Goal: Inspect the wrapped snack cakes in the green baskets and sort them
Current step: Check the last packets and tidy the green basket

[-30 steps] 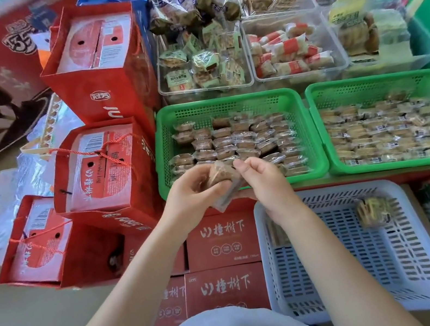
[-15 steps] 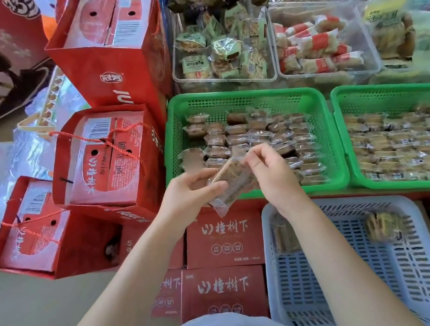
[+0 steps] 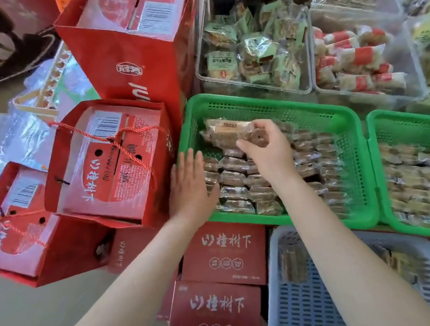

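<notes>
Crowded with goods, the floor-level display holds two green baskets side by side: the left green basket point(image 3: 260, 103) and the right green basket point(image 3: 416, 121), both packed with rows of wrapped snack cakes point(image 3: 236, 185), too many and too blurred to count. Nearer lies one white basket point(image 3: 349, 311) with two loose packets in it, as far as I can tell. Three red gift bags point(image 3: 110, 164) stand at left, two red boxes point(image 3: 224, 253) lie near, and at least three clear tubs point(image 3: 251, 50) of other snacks sit at the far side.

Over the far left corner of the left green basket, the right hand point(image 3: 266, 151) pinches one wrapped cake point(image 3: 227, 132) by its edge. Beside it the left hand point(image 3: 190, 184) is flat, fingers straight, resting at that basket's left rim and holding nothing.

A grip that thin on slick film could slip, I judge, dropping the cake among the unchecked rows. The forearm hanging over the stacked cakes could also nudge them out of line.
</notes>
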A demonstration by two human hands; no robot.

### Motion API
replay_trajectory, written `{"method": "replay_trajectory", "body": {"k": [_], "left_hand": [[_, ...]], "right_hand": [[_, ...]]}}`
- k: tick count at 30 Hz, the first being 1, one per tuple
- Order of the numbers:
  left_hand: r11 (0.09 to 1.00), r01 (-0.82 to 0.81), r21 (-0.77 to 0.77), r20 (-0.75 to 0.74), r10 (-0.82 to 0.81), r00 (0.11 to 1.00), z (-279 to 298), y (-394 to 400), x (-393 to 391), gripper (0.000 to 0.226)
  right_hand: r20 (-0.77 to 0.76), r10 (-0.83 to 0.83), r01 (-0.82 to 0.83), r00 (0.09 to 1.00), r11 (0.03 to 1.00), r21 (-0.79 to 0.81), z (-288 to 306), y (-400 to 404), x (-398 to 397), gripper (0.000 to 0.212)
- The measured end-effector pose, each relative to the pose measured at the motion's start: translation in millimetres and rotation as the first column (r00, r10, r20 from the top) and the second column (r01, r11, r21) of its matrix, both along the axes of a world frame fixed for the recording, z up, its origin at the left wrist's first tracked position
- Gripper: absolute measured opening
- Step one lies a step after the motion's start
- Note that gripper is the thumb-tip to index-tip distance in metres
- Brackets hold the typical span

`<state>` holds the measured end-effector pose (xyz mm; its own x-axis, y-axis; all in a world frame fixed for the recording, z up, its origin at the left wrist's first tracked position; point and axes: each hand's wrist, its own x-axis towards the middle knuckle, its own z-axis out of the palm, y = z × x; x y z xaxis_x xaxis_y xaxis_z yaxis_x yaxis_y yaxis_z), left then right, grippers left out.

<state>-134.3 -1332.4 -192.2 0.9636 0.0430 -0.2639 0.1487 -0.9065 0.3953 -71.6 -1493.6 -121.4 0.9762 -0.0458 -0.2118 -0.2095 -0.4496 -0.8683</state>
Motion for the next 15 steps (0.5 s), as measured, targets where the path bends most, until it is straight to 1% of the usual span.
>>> {"method": "replay_trajectory", "body": {"k": [2, 3, 5, 7, 9, 10, 11, 12, 14, 15], "left_hand": [[0.999, 0.013, 0.038, 0.063, -0.016, 0.998, -9.0, 2.6, 7.3, 0.083], [0.999, 0.012, 0.046, 0.081, -0.016, 0.997, -10.7, 3.9, 11.7, 0.086], [0.998, 0.013, 0.067, 0.082, -0.019, 0.996, -13.1, 6.1, 22.4, 0.091], [0.994, 0.026, 0.104, 0.079, -0.034, 0.996, -14.3, 6.7, 33.3, 0.092], [0.987, 0.053, 0.153, 0.085, -0.067, 0.994, -17.0, 7.2, 40.4, 0.091], [0.98, 0.077, 0.186, 0.077, -0.092, 0.993, -18.4, 7.4, 42.0, 0.088], [0.969, 0.106, 0.221, 0.06, -0.122, 0.991, -19.4, 7.3, 42.7, 0.085], [0.958, 0.133, 0.252, 0.038, -0.148, 0.988, -20.0, 7.0, 42.6, 0.081], [0.948, 0.16, 0.274, -0.003, -0.165, 0.986, -21.7, 6.7, 43.3, 0.077], [0.949, 0.16, 0.273, -0.017, -0.161, 0.987, -22.2, 6.2, 44.2, 0.076]], "right_hand": [[0.056, 0.085, -0.081, 0.995, 0.994, -0.069, -16.3, 14.9, 15.1, 0.032], [0.085, 0.153, -0.139, 0.985, 0.979, -0.148, -25.9, 20.5, 20.9, 0.031], [0.12, 0.33, -0.269, 0.936, 0.894, -0.358, -45.8, 28.6, 29.6, 0.029], [0.087, 0.479, -0.376, 0.874, 0.778, -0.503, -62.5, 32.6, 34.6, 0.026], [0.034, 0.571, -0.464, 0.82, 0.7, -0.543, -73.6, 34.0, 37.8, 0.031], [0.023, 0.597, -0.49, 0.802, 0.679, -0.547, -76.7, 34.2, 39.8, 0.032], [0.023, 0.598, -0.491, 0.801, 0.68, -0.544, -78.4, 34.0, 43.0, 0.032], [0.031, 0.571, -0.471, 0.82, 0.705, -0.53, -78.4, 33.4, 47.1, 0.031], [0.072, 0.476, -0.38, 0.877, 0.776, -0.504, -75.9, 32.5, 58.7, 0.028], [0.099, 0.434, -0.328, 0.895, 0.793, -0.514, -74.7, 33.2, 64.9, 0.027]]}}
